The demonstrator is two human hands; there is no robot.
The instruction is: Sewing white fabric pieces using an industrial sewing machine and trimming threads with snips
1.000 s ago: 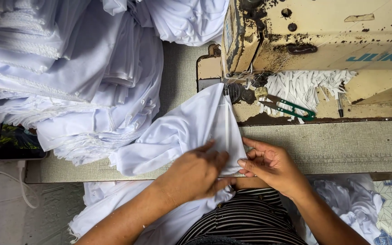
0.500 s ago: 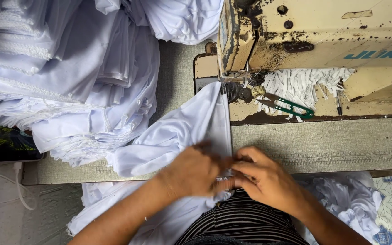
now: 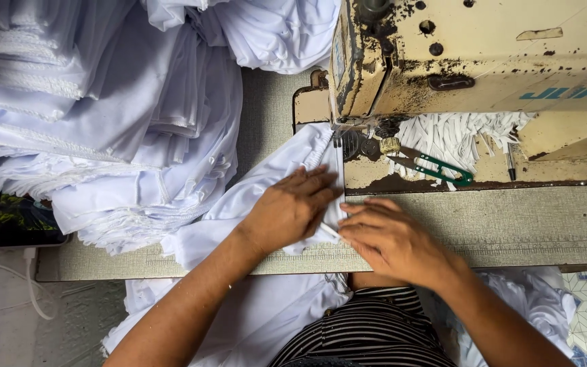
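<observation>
Your hands have moved forward in the last second. Before, both of them worked at the near edge of the desk (image 3: 511, 224), pinching the hem of the white cloth (image 3: 266, 190). Now your left hand (image 3: 290, 211) lies flat on the cloth with its fingers (image 3: 321, 182) spread and pointing toward the needle area of the sewing machine (image 3: 470, 61). Your right hand (image 3: 392, 238) is just beside it on the right, its fingers close together and pressing down the cloth edge; a thin white strip shows between the two hands. The cloth now reaches further under the head of the machine than before. I judge that the folding is finished and the edge is being put in place for a seam.

The desk is covered with a grey-green, rough surface. On the machine base, right of the needle, lie green thread snips (image 3: 436, 168) and a heap of white strips (image 3: 456, 136). The machine is cream coloured, old, with many rust spots. On the far left a big pile of white garments (image 3: 103, 115) fills the desk. A phone (image 3: 25, 221) lies at the left edge with a white cable (image 3: 32, 292) hanging toward the floor. More white cloth rests on your lap.
</observation>
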